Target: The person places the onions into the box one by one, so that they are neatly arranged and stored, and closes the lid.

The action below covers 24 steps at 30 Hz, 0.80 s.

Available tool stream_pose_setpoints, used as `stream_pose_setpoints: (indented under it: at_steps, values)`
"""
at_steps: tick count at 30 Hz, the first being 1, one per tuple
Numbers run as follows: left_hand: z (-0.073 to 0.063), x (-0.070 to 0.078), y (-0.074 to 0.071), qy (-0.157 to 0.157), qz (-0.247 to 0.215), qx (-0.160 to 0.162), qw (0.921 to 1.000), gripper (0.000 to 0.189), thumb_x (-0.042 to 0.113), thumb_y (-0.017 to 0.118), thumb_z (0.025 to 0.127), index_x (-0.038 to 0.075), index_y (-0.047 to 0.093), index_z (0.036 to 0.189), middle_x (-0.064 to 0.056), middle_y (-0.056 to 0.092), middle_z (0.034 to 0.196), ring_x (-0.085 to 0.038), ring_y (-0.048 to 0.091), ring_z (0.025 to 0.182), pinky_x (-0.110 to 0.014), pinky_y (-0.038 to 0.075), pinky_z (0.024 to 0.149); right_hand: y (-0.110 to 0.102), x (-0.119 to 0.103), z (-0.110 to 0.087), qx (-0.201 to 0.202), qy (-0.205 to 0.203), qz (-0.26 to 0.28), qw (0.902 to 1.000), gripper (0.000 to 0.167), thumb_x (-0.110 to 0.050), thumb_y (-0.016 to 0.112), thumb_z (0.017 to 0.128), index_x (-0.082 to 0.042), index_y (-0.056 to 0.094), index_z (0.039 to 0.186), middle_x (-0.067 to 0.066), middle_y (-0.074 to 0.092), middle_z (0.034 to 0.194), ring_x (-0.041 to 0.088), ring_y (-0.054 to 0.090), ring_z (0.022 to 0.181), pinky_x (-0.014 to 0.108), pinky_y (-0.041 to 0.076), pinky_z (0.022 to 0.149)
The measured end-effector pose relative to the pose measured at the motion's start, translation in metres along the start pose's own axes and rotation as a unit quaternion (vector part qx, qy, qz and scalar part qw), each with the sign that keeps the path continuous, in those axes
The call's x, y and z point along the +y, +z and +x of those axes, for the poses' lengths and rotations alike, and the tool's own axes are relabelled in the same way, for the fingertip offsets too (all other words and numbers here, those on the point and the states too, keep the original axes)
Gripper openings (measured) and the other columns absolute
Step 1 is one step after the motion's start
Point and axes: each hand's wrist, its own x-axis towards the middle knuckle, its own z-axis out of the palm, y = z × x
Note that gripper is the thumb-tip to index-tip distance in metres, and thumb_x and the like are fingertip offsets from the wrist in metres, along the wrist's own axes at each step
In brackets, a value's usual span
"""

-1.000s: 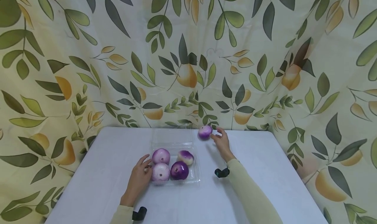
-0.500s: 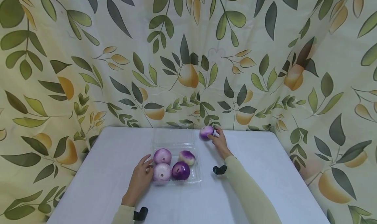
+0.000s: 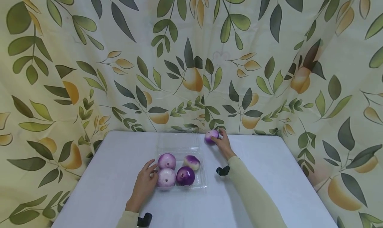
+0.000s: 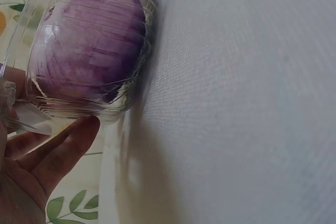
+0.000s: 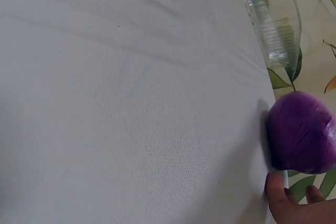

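In the head view a clear plastic clamshell container [image 3: 203, 179] lies with its lid raised toward the back. Inside are several red onions: two pale ones [image 3: 166, 161] on the left, a dark one [image 3: 185, 175] at the front right, and a purple-and-white one [image 3: 191, 162] behind it. My left hand [image 3: 144, 184] holds the container's left wall near the rim; an onion [image 4: 89, 40] shows through the plastic in the left wrist view. At the table's far edge, my right hand [image 3: 222, 144] grips another red onion [image 3: 211, 137], thumb in front, finger along its right side.
A white cloth covers the table [image 3: 254, 181]. Behind it hangs a leaf-and-fruit patterned curtain [image 3: 134, 98], close to the far edge. The container's transparent lid [image 3: 178, 140] lies left of the far onion.
My right hand has moved in closer, its thumb and fingers closing around the far onion. The left hand keeps its place on the container. The head view has shifted slightly.
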Motion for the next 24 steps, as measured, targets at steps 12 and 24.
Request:
stream_pose_setpoints:
  at_steps: [12,24]
  values:
    - [0.001,0.002,-0.001,-0.011,0.0,-0.005,0.9999,0.033,-0.001,0.06,0.086,-0.003,0.068,0.118,-0.013,0.057,0.138,-0.02,0.072,0.093,-0.03,0.06,0.073,0.002,-0.005,-0.001,-0.017,-0.009,-0.036,0.9992,0.078,-0.017,0.065,0.092,-0.01,0.021,0.156,0.026,0.022,0.158,0.043,0.03,0.144,0.051,0.025,0.121]
    - [-0.001,0.001,0.0,-0.005,0.016,0.006,0.9998,0.032,0.0,0.062,0.085,-0.002,0.07,0.116,-0.012,0.059,0.136,-0.021,0.072,0.092,-0.031,0.059,0.072,0.004,0.002,0.0,-0.017,-0.022,-0.04,0.9988,0.068,-0.007,0.059,0.094,-0.007,0.026,0.153,0.027,0.031,0.152,0.042,0.034,0.141,0.052,0.029,0.119]
